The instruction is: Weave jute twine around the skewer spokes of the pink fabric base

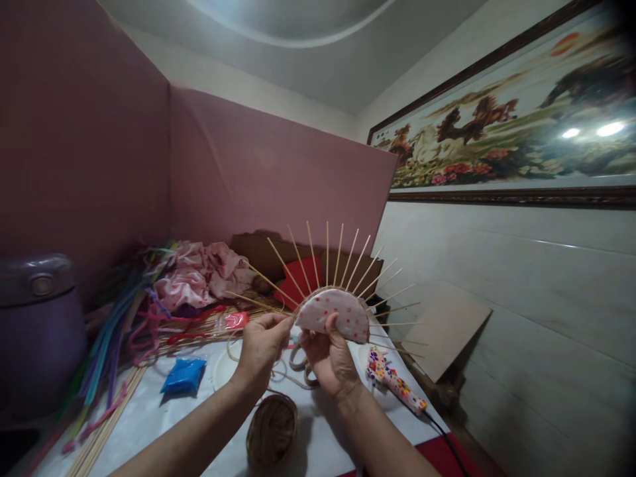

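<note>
My right hand (330, 358) grips a half-round piece covered in pink polka-dot fabric (338, 311), thumb on its front face. Several thin wooden sticks (328, 255) fan outward from its curved edge. At the left corner of the piece, my left hand (263, 348) is closed in a pinch on a thin strand of twine (293, 314), its end hidden by the fingers. A ball of brown twine (272, 430) sits on the table below my hands. Behind my right hand, the handles of scissors (298, 361) show in part.
A flower-patterned glue gun (395, 381) with a black cord lies to the right. On the left are a blue packet (183, 376), coloured pipe cleaners (106, 351), crumpled pink fabric (203, 271) and a large lidded container (37, 331). Red sheets (298, 281) and cardboard stand at the back.
</note>
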Motion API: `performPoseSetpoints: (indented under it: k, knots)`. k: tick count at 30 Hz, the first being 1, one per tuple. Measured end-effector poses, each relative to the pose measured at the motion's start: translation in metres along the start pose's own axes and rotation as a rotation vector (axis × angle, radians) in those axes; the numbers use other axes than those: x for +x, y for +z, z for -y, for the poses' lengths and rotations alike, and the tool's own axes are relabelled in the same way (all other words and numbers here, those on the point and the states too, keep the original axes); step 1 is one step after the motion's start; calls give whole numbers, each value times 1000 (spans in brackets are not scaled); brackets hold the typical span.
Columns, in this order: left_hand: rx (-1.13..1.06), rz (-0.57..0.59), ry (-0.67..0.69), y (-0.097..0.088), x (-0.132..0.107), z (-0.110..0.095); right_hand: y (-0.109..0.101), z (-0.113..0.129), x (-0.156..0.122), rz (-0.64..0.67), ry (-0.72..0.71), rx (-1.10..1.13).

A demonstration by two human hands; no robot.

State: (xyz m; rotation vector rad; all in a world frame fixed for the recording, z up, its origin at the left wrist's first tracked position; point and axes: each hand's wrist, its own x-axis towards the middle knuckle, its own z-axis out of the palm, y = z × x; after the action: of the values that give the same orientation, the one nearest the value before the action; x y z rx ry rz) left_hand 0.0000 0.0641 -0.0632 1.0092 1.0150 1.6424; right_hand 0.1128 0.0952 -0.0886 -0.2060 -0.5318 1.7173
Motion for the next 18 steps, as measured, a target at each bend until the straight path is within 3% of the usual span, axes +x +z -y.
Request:
performPoseSetpoints:
  k: [9, 18]
  knots:
    - [128, 42, 100, 6, -8, 5, 5, -6, -9, 8, 25, -63]
    - [282, 5, 234, 4, -4, 12, 0, -12, -5, 11, -8, -16]
